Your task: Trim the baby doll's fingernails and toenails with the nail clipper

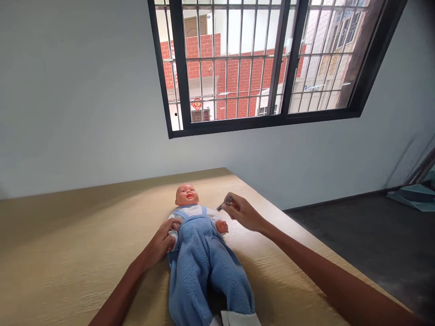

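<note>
A baby doll (200,253) in blue knitted overalls and a white shirt lies on its back on a light wooden table (68,253), head toward the wall. My left hand (165,240) is closed around the doll's arm at its near-left side. My right hand (243,212) hovers just right of the doll's other hand, pinching a small metal object (225,202), possibly nail clippers, between thumb and fingers. The doll's small hand (222,226) lies just below that object.
A grey wall with a barred black-framed window (265,68) rises behind the table. The table's right edge drops to a dark floor (367,244). Teal sheets (413,194) lie on the floor at the far right.
</note>
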Tool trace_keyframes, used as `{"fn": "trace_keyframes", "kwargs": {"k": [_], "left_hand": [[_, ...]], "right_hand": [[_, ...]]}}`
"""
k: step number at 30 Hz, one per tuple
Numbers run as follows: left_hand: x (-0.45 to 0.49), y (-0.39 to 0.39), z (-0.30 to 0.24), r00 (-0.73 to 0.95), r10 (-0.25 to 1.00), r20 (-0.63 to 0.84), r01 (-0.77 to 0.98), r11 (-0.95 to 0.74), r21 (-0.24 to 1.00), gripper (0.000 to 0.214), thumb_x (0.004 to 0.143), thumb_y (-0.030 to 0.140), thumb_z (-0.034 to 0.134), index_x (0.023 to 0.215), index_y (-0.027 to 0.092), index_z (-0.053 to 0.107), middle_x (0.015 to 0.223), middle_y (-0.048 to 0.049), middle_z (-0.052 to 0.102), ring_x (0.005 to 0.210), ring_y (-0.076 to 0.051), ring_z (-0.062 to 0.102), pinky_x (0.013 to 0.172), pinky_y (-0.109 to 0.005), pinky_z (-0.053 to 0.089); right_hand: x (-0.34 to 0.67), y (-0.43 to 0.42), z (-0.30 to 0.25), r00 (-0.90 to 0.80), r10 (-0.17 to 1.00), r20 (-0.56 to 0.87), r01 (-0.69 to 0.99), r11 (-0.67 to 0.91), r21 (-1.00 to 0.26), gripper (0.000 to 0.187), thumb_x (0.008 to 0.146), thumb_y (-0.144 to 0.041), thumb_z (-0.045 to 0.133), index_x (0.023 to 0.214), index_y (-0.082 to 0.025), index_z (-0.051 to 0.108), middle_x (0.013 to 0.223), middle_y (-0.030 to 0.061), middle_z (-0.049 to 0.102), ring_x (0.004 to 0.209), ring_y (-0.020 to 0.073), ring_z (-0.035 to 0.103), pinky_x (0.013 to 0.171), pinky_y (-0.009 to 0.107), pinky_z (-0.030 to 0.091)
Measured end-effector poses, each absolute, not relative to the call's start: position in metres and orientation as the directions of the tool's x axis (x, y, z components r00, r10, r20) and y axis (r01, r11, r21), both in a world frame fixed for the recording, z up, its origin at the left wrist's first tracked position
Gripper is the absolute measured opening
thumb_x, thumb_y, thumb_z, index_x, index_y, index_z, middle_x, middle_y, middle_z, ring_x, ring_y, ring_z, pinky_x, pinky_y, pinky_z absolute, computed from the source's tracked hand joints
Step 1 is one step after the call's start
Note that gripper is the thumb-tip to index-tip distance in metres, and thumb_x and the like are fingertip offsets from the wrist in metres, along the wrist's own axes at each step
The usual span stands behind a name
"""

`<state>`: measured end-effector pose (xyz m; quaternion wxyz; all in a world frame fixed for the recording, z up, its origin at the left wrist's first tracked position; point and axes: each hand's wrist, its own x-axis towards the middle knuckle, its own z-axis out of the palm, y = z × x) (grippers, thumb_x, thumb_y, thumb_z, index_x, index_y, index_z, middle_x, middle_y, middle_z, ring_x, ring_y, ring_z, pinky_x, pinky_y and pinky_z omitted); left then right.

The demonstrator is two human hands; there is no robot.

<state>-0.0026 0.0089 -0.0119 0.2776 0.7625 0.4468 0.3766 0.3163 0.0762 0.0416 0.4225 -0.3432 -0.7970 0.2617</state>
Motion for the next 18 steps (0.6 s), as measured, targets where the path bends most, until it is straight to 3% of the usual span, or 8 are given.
{"fn": "trace_keyframes", "kwargs": {"k": [4, 7, 10, 13, 18], "left_hand": [[0.01, -0.004, 0.007, 0.29, 0.86, 0.42, 0.575, -0.507, 0.643, 0.036, 0.085, 0.024, 0.048, 0.12, 0.023, 0.056, 0.116, -0.0071, 0.058, 0.111, -0.026, 0.054, 0.098, -0.042, 0.045], [0.04, -0.014, 0.029, 0.288, 0.807, 0.516, 0.734, -0.532, 0.423, 0.027, 0.088, 0.026, 0.051, 0.114, 0.024, 0.059, 0.117, -0.0094, 0.058, 0.112, -0.03, 0.054, 0.098, -0.047, 0.044], [0.08, -0.009, 0.047, 0.355, 0.801, 0.483, 0.815, -0.518, 0.261, 0.033, 0.083, 0.024, 0.059, 0.116, 0.024, 0.06, 0.119, -0.0107, 0.061, 0.112, -0.033, 0.056, 0.099, -0.051, 0.043], [0.111, 0.011, 0.054, 0.445, 0.821, 0.357, 0.79, -0.548, 0.275, 0.031, 0.085, 0.024, 0.059, 0.116, 0.023, 0.061, 0.116, -0.0095, 0.066, 0.109, -0.03, 0.06, 0.095, -0.045, 0.046], [0.124, 0.041, 0.053, 0.581, 0.765, 0.278, 0.714, -0.643, 0.276, 0.011, 0.084, 0.02, 0.061, 0.092, 0.024, 0.067, 0.092, -0.0008, 0.071, 0.084, -0.02, 0.064, 0.078, -0.031, 0.047]], "right_hand": [[0.332, 0.071, 0.031, -0.498, 0.738, 0.456, 0.33, 0.648, -0.687, 0.021, 0.091, -0.038, 0.059, 0.09, -0.018, 0.052, 0.072, -0.0011, 0.058, 0.061, 0.0125, 0.05, 0.056, 0.025, 0.04], [0.337, 0.065, 0.038, -0.552, 0.696, 0.46, 0.302, 0.68, -0.668, 0.02, 0.09, -0.034, 0.063, 0.097, -0.019, 0.053, 0.082, 0.0021, 0.064, 0.068, 0.0143, 0.057, 0.063, 0.028, 0.047], [0.336, 0.058, 0.042, -0.598, 0.644, 0.477, 0.265, 0.721, -0.64, 0.019, 0.09, -0.031, 0.065, 0.1, -0.019, 0.055, 0.094, 0.0051, 0.067, 0.08, 0.0171, 0.063, 0.075, 0.032, 0.052], [0.334, 0.053, 0.04, -0.63, 0.608, 0.483, 0.263, 0.752, -0.604, 0.02, 0.092, -0.032, 0.065, 0.103, -0.019, 0.055, 0.099, 0.0066, 0.066, 0.087, 0.0189, 0.063, 0.081, 0.036, 0.053], [0.332, 0.049, 0.035, -0.682, 0.545, 0.488, 0.34, 0.827, -0.448, 0.015, 0.093, -0.025, 0.062, 0.102, -0.019, 0.053, 0.098, 0.006, 0.064, 0.087, 0.0183, 0.061, 0.078, 0.033, 0.052]]}}
